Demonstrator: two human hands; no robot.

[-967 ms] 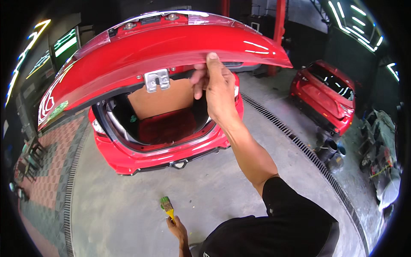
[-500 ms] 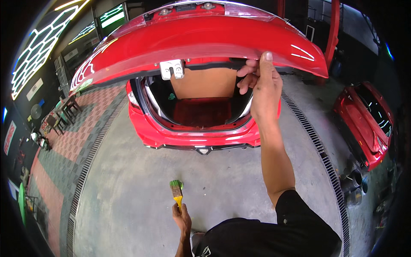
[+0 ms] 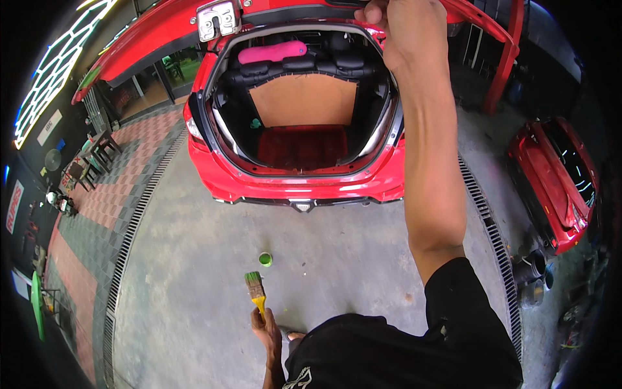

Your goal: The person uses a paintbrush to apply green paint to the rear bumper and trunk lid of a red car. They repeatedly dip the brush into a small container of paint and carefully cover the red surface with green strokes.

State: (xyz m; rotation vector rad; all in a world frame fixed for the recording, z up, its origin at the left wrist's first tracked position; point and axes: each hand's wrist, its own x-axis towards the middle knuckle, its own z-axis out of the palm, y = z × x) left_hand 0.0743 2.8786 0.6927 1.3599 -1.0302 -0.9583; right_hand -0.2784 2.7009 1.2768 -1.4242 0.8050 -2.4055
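Over on the far left, bright hexagon-patterned lights run down toward the wall, and below them dark chairs stand on pink and grey tiles, bordered by a drain grate. Next comes the raised red tailgate, stretching across the top, with a notched silver latch under its edge. Down low in front of me, the person's left hand has its thumb and fingers closed around the yellow handle of a paintbrush, which points upward, away from the body, its bristles green at the tips. A small cup with something green in it is on the concrete floor just beyond the bristles. Behind that is the red car, its trunk open under the tailgate: I can see a tan board upright inside and a pink cushion above it. The right hand is reached up to the tailgate's lower edge, fingers curled there; its upper part is cut off, so I can't tell whether it pinches the panel. Farther right, another grate crosses the floor, a red post rises behind, and a second red car is parked near some buckets.
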